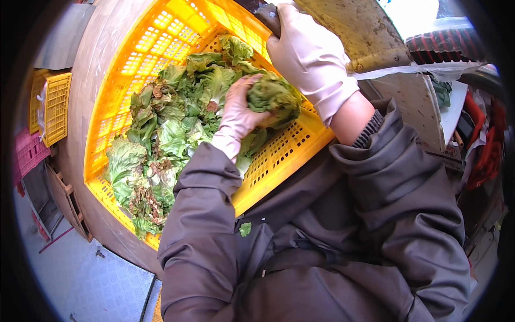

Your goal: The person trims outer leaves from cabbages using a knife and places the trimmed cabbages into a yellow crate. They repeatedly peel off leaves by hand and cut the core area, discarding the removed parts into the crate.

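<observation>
A yellow perforated plastic crate [277, 159] lies tilted before me, holding many loose lettuce leaves [173, 135], some of them browned. My left hand [240, 114], in a thin pale glove, grips a green head of lettuce [273, 100] over the crate's right part; the head is slightly blurred. In my gloved right hand [307, 56], at the top, is the dark handle of a knife-like tool [267, 17]; its far end is cut off by the picture's edge. A small scrap of leaf [245, 229] rests on my dark clothing.
At the far left stand smaller yellow crates [56, 108] and a pink crate [30, 155], near a wooden pallet [68, 197]. A stained board [358, 32] rises behind my right hand. On the right are a cardboard box [410, 104] and red cloth or plastic [489, 149].
</observation>
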`<act>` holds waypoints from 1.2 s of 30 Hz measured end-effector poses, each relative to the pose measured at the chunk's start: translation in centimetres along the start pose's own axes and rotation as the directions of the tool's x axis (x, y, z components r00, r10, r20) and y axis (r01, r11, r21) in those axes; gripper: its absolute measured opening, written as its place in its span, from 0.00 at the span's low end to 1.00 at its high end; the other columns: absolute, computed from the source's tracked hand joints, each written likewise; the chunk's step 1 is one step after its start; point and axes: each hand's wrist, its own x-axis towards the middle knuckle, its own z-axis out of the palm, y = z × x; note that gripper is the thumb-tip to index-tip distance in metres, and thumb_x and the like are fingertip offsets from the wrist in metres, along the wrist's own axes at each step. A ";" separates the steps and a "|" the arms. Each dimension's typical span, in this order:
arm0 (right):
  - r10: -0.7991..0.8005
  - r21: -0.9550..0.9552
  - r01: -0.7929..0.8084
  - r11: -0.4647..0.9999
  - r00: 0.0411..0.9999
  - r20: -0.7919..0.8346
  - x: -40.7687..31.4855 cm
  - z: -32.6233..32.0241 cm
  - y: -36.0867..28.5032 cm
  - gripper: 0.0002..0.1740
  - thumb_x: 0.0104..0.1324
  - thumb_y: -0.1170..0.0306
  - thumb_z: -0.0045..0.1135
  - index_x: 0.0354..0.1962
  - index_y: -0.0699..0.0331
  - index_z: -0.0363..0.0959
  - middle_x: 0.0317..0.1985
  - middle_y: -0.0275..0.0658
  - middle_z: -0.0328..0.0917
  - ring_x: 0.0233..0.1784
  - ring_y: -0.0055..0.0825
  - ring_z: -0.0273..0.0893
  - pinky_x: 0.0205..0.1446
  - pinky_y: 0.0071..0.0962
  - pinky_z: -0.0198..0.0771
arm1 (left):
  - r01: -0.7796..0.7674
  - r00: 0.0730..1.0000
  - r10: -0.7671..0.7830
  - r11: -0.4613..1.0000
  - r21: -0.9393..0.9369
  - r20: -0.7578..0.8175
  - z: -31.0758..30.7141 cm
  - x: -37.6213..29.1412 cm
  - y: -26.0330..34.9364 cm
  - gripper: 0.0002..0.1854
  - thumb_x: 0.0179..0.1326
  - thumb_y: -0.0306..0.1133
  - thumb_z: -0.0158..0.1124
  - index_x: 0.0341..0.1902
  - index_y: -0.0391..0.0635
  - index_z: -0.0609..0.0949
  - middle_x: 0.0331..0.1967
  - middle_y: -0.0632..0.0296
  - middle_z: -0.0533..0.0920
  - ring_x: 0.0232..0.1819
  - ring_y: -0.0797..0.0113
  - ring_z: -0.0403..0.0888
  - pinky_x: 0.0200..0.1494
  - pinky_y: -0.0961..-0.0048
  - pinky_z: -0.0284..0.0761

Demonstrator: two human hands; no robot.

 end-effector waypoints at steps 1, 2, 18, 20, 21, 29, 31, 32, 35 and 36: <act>0.016 0.029 -0.016 0.999 1.000 0.021 0.0 0.1 0.1 0.09 0.58 0.77 0.53 0.38 0.65 0.73 0.29 0.53 0.76 0.32 0.50 0.76 0.39 0.41 0.71 | 0.072 0.996 -0.082 0.969 -0.236 -0.035 -0.7 -0.5 -0.1 0.46 0.34 0.35 0.82 0.63 0.47 0.71 0.56 0.55 0.75 0.56 0.62 0.75 0.64 0.67 0.71; 0.032 0.058 -0.035 0.998 0.999 0.044 0.0 0.1 0.2 0.10 0.58 0.77 0.52 0.39 0.65 0.73 0.29 0.54 0.76 0.33 0.51 0.76 0.39 0.41 0.71 | 0.089 0.986 -0.130 0.944 -0.318 -0.108 -1.2 -1.0 -0.2 0.44 0.36 0.32 0.81 0.62 0.44 0.71 0.55 0.57 0.76 0.55 0.65 0.76 0.63 0.69 0.72; 0.285 0.226 -0.371 0.901 0.897 0.338 1.7 -1.4 -1.4 0.13 0.60 0.73 0.52 0.42 0.65 0.77 0.36 0.57 0.80 0.41 0.53 0.79 0.46 0.41 0.72 | -0.261 0.769 -0.352 0.589 -0.765 -0.534 -11.9 -14.5 -2.2 0.29 0.57 0.43 0.67 0.62 0.51 0.73 0.57 0.60 0.76 0.57 0.55 0.72 0.62 0.43 0.67; 0.326 0.129 -0.398 0.908 0.867 0.378 1.9 -1.7 -1.3 0.14 0.60 0.72 0.52 0.44 0.65 0.76 0.38 0.58 0.79 0.43 0.53 0.79 0.47 0.41 0.72 | -0.186 0.614 -0.356 0.802 -0.568 -0.704 -14.2 -17.7 0.5 0.25 0.58 0.43 0.67 0.58 0.51 0.75 0.50 0.61 0.78 0.51 0.58 0.74 0.59 0.47 0.70; 0.345 0.081 -0.407 0.910 0.851 0.397 2.0 -1.7 -1.3 0.15 0.60 0.71 0.52 0.45 0.66 0.76 0.39 0.59 0.79 0.45 0.53 0.79 0.48 0.41 0.72 | -0.076 0.517 -0.386 0.869 -0.490 -0.764 -15.1 -19.5 2.0 0.25 0.58 0.46 0.65 0.57 0.52 0.76 0.49 0.62 0.78 0.51 0.58 0.74 0.58 0.49 0.70; 0.198 -0.209 -0.123 0.970 0.899 0.390 1.7 1.0 1.4 0.24 0.62 0.57 0.51 0.52 0.62 0.70 0.43 0.57 0.80 0.48 0.52 0.79 0.53 0.44 0.73 | 0.115 0.347 -0.706 0.685 -0.720 -0.617 -16.7 -34.5 12.3 0.31 0.64 0.59 0.52 0.66 0.57 0.69 0.66 0.60 0.69 0.65 0.56 0.68 0.58 0.50 0.69; 0.219 -0.197 -0.148 0.969 0.882 0.417 1.6 1.0 1.9 0.20 0.62 0.62 0.56 0.50 0.61 0.71 0.46 0.55 0.78 0.51 0.53 0.77 0.54 0.44 0.72 | 0.342 0.292 -0.724 0.689 -0.639 -0.625 -16.5 -35.3 10.4 0.33 0.64 0.57 0.54 0.67 0.52 0.67 0.66 0.56 0.69 0.60 0.51 0.72 0.50 0.47 0.74; 0.194 -0.209 -0.113 0.971 0.886 0.422 1.4 0.9 1.9 0.21 0.61 0.62 0.57 0.50 0.62 0.71 0.46 0.55 0.78 0.51 0.53 0.77 0.55 0.44 0.72 | 0.396 0.246 -0.763 0.642 -0.657 -0.597 -16.7 -35.1 8.8 0.33 0.65 0.56 0.55 0.68 0.50 0.65 0.66 0.53 0.69 0.58 0.48 0.74 0.46 0.46 0.77; -0.188 -0.261 0.242 0.934 0.958 0.215 0.1 0.2 0.5 0.24 0.60 0.64 0.62 0.54 0.59 0.69 0.39 0.50 0.78 0.46 0.49 0.76 0.49 0.45 0.72 | 0.485 0.158 -0.815 0.556 -0.675 -0.558 -16.7 -34.3 3.9 0.39 0.65 0.60 0.53 0.68 0.42 0.64 0.60 0.49 0.74 0.49 0.46 0.81 0.28 0.51 0.83; -0.339 -0.157 0.359 0.920 0.930 0.144 -0.5 0.0 -0.6 0.26 0.61 0.66 0.61 0.57 0.58 0.67 0.38 0.49 0.77 0.45 0.49 0.77 0.48 0.45 0.72 | 0.480 0.220 -0.817 0.567 -0.669 -0.534 -17.1 -34.3 2.8 0.38 0.65 0.60 0.52 0.67 0.41 0.65 0.56 0.50 0.76 0.47 0.49 0.81 0.27 0.54 0.83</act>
